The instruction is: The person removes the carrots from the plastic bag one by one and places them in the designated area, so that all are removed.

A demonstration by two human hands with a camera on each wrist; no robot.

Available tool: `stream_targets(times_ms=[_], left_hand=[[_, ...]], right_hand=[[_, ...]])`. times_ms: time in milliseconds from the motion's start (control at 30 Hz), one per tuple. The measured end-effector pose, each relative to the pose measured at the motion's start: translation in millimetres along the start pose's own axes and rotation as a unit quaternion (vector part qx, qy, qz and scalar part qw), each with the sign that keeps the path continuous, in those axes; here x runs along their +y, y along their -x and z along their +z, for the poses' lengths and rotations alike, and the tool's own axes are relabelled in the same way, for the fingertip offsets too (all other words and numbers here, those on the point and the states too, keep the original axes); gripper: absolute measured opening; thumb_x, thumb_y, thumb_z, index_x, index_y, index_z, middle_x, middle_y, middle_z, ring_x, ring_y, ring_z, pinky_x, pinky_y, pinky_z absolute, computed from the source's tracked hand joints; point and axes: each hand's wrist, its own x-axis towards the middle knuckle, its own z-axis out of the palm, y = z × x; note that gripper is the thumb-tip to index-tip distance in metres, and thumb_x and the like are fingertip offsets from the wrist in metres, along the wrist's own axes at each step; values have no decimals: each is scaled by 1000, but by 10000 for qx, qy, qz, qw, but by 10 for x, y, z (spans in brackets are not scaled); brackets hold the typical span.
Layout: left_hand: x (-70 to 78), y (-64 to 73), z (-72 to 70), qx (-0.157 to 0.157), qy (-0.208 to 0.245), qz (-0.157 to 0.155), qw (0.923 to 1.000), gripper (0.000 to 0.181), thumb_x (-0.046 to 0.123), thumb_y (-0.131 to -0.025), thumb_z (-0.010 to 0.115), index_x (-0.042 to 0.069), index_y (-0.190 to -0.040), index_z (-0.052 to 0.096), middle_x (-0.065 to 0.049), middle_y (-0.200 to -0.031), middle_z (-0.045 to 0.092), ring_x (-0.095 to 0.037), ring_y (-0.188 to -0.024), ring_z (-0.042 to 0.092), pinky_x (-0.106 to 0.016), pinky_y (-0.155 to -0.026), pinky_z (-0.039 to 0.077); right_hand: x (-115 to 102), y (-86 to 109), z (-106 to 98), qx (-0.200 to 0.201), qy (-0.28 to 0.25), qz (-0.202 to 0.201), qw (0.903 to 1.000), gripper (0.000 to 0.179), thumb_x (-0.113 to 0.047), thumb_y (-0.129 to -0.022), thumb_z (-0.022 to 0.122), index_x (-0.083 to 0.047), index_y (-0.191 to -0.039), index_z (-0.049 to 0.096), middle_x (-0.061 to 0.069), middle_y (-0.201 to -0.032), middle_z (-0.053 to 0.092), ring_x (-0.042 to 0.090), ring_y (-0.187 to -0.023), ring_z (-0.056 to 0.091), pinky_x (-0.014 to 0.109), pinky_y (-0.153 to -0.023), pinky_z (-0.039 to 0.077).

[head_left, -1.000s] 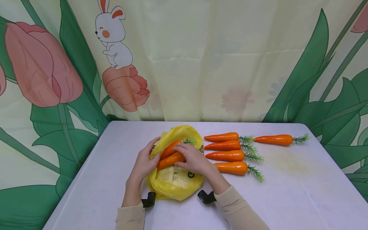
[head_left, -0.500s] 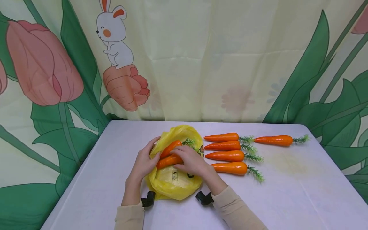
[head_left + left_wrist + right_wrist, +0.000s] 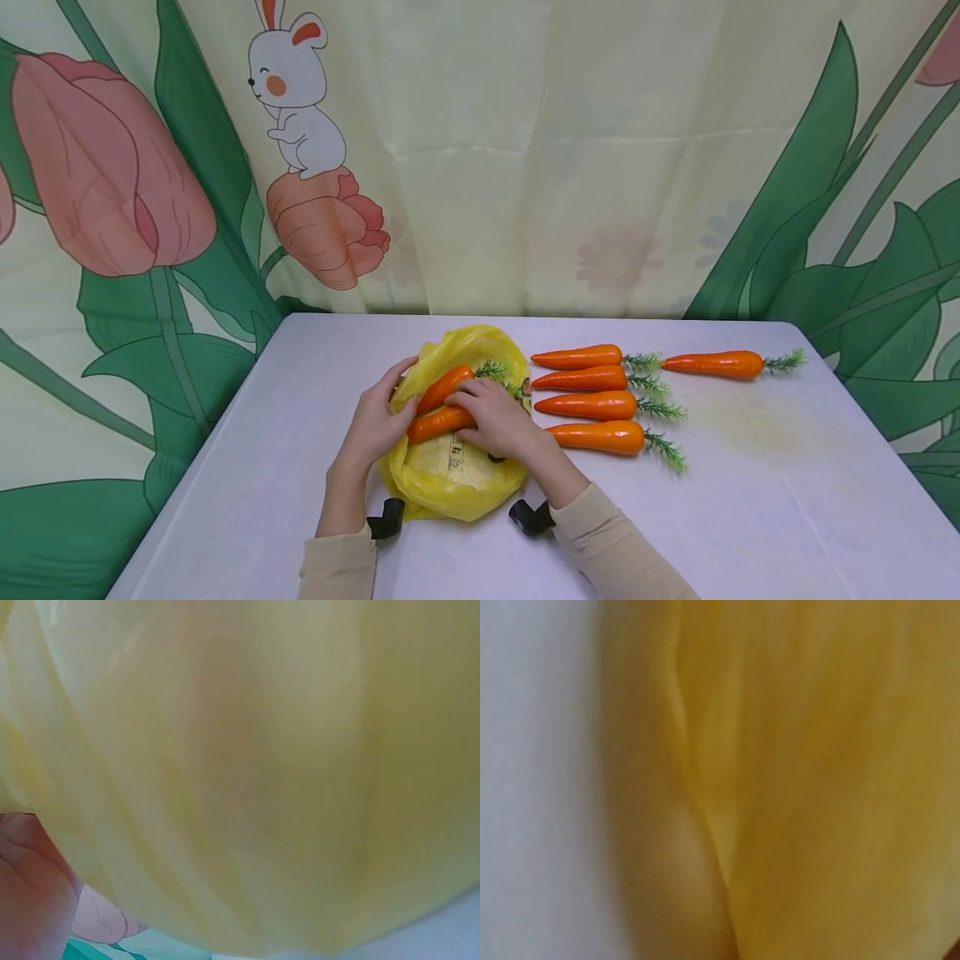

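Observation:
A yellow plastic bag [image 3: 468, 502] lies with its mouth spread wide, printed marks showing inside. My left hand [image 3: 377, 423] holds its left rim, thumb inside and fingers partly hidden behind the plastic. Two orange carrots with green tops lie in the bag: an upper carrot [image 3: 446, 388] and a lower carrot [image 3: 431, 427]. Over the thick end of the lower carrot, my right hand [image 3: 497, 416] curls its fingers, hiding that end. Yellow plastic [image 3: 247, 765] fills most of the left wrist view. In the right wrist view, blurred yellow plastic [image 3: 825, 780] hides the fingers.
Right of the bag, several carrots [image 3: 589, 406] lie stacked in a column on the white table [image 3: 750, 517], tops pointing right. Another carrot [image 3: 716, 365] lies farther right. A printed curtain [image 3: 480, 167] hangs behind the table's back edge.
My right hand has shifted slightly left over the lower carrot, uncovering more of the upper carrot's green top. The left hand stays at the bag's rim.

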Motion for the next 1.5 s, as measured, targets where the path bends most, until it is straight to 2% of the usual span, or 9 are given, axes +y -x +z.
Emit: stream_targets(times_ms=[300,533,633,1033,1267,1500], left_hand=[[7,-4,-3,8,-21,11,10000,59,7,-95,64,18,-150,48,-11,-119,64,-28,-105,61,-47,-93,54],[9,3,-13,7,-25,6,10000,59,6,-95,64,20,-150,47,-11,-120,63,-28,-106,61,-48,-94,53],[3,-3,-9,36,-65,52,10000,59,6,-95,64,19,-150,48,-11,-116,63,-28,-103,61,-47,-92,54],[-12,-11,-9,84,-71,66,9999,60,5,-94,65,20,-150,48,-10,-113,64,-27,-99,61,-45,-90,55],[4,-19,-3,56,-13,103,9999,59,5,-95,65,20,-149,49,-12,-118,64,-28,-103,61,-47,-92,54],[10,-4,-10,67,-73,46,9999,59,6,-95,65,19,-150,49,-11,-112,64,-28,-98,61,-45,-88,56]], right_hand=[[1,12,-10,-112,84,77,9999,43,-23,-91,77,-13,-131,65,3,-134,60,25,-127,50,42,-116,30],[1,-5,12,-134,187,123,9997,43,-22,-92,76,-12,-132,65,3,-133,62,24,-125,53,43,-113,34],[8,-6,17,-138,142,154,9997,42,-23,-92,76,-13,-131,65,3,-133,62,25,-126,52,43,-114,32],[11,8,-47,85,31,48,9999,38,-20,-90,78,-13,-126,68,2,-129,64,25,-122,54,42,-114,33],[30,27,-100,191,-67,30,9998,38,-19,-89,79,-14,-125,68,1,-127,64,24,-119,54,41,-112,33],[10,38,-141,186,-156,27,9997,38,-20,-90,78,-14,-125,68,2,-128,64,24,-119,54,41,-112,34]])
